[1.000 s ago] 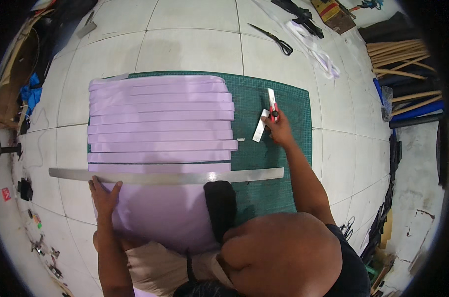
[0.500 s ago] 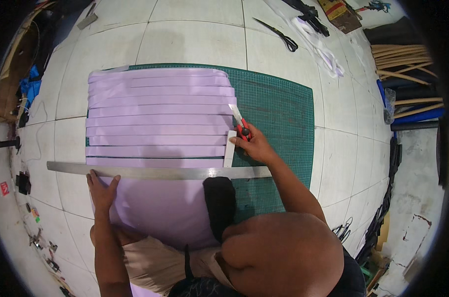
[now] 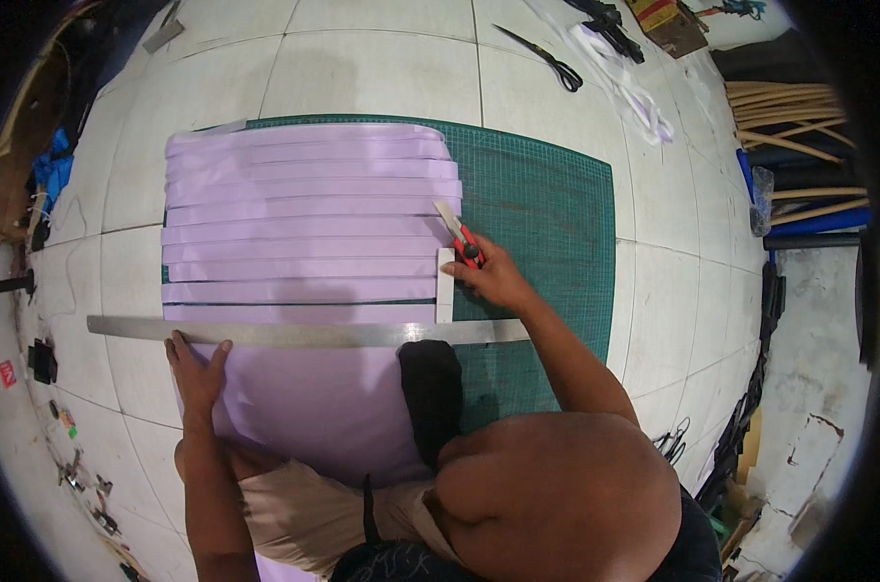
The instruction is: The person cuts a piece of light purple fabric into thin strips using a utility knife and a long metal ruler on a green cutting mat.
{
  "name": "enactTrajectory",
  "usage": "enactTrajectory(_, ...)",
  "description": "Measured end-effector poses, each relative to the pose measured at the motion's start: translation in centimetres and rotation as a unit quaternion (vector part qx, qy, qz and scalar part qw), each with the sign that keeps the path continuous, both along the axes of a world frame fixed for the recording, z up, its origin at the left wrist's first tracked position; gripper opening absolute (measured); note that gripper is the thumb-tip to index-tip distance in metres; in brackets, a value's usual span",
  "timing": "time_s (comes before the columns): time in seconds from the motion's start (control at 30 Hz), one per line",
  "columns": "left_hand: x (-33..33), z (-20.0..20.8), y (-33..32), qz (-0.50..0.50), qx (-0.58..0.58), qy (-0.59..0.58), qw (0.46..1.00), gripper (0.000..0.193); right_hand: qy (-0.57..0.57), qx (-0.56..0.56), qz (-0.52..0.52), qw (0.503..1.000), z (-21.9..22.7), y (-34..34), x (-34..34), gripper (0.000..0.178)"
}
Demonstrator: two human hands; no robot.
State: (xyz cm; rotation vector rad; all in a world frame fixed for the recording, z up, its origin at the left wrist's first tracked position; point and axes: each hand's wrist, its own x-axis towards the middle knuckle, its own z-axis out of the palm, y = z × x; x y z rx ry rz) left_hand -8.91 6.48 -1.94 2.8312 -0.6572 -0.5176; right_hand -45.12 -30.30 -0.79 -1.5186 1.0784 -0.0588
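Observation:
A long steel ruler (image 3: pixel 265 331) lies across a lilac sheet (image 3: pixel 304 398). My left hand (image 3: pixel 197 373) rests at the ruler's left part, fingers apart, fingertips on its lower edge. In my right hand (image 3: pixel 498 281) is a red utility knife (image 3: pixel 466 244) with its blade out, angled up and left above the strips' right ends. The thumb of that hand is on a small white rectangular piece (image 3: pixel 446 296), which stands on end against the ruler's upper edge. Beyond the ruler lie several cut lilac strips (image 3: pixel 304 233), side by side on a green cutting mat (image 3: pixel 542 242).
My foot in a black sock (image 3: pixel 430 393) is on the sheet beside the ruler. Black scissors (image 3: pixel 546 60) and white cloth strips (image 3: pixel 619 87) lie on the tiled floor (image 3: pixel 382 73) beyond the mat. Rolls and tan rods (image 3: pixel 789 107) are stacked at the right.
The knife has tilted further left in my right hand, its tip now over the strips. My left hand, the ruler and the white piece keep their places; the whole view has shifted slightly.

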Motion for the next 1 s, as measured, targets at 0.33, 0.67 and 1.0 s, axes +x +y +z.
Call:
enactTrajectory(0.33,-0.5,1.0,-1.1,0.026,0.007,0.025,0.999,0.115,0.018,0.024,-0.003,1.000,0.4,-0.4,-0.1,0.047)
enactTrajectory(0.67,0.6,2.6,-1.3,-0.020,0.009,0.052,0.998,0.095,0.055,0.052,-0.022,0.997,0.7,-0.6,0.9,0.052)
enactTrajectory(1.0,2.5,3.7,0.1,0.148,-0.048,0.023,0.987,0.090,0.014,-0.041,0.111,0.993,7.0,1.3,18.1,0.045)
